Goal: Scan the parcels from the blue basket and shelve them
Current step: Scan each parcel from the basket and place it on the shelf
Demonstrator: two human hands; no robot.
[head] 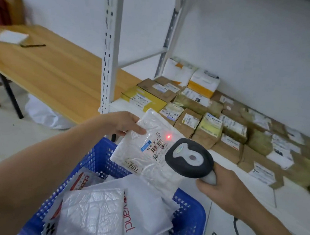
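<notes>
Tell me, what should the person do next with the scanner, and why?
Probably nudge the black-and-grey handheld scanner in the right hand a little, so its red light dot lands on the black striped barcode. The dot seems to sit just off the end of the stripes on the white bubble-wrap parcel, which the left hand pinches above the blue plastic basket.

Soft, dim, even indoor light casts only faint shadows, a red laser dot (168, 137) glows on the glossy parcel (136, 157), and the wide-angle edges bend and blur.
</notes>
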